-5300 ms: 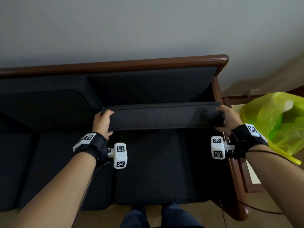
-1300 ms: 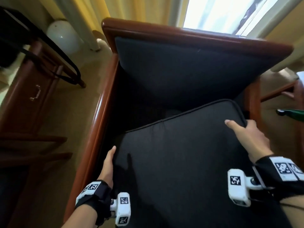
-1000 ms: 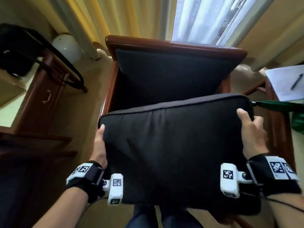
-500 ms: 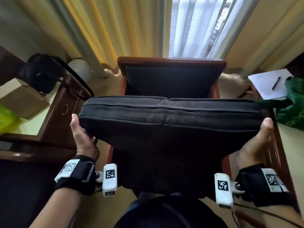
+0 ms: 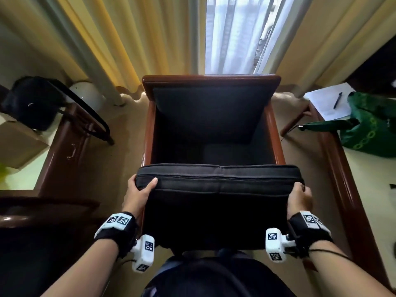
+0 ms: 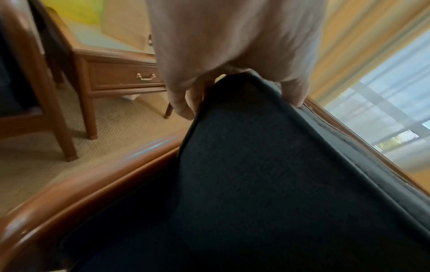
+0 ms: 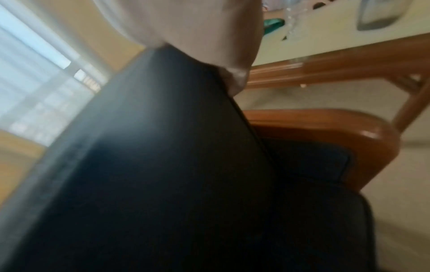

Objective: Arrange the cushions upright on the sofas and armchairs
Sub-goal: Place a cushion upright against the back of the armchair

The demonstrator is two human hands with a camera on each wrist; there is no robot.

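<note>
A large black cushion (image 5: 218, 202) stands on edge at the front of a wood-framed armchair (image 5: 211, 80), its zipped side facing up. My left hand (image 5: 137, 194) grips its upper left corner, thumb on top. My right hand (image 5: 299, 197) grips the upper right corner. In the left wrist view my fingers (image 6: 184, 103) curl round the cushion (image 6: 267, 174) corner above the chair's arm (image 6: 97, 174). The right wrist view is blurred and shows the cushion (image 7: 163, 165) beside the other arm (image 7: 325, 125). The armchair's black back pad (image 5: 209, 112) stays upright.
A wooden side table (image 5: 64, 146) with a black bag (image 5: 32, 103) stands left of the chair. On the right a desk (image 5: 342, 168) holds paper with a pen (image 5: 330, 101) and a green bag (image 5: 372, 125). Curtains (image 5: 150, 39) hang behind. A dark sofa arm (image 5: 42, 206) is at lower left.
The cushion has come up off the armchair seat, turned onto its edge, and now sits lower and nearer me. Both hands shifted from its sides to its top corners.
</note>
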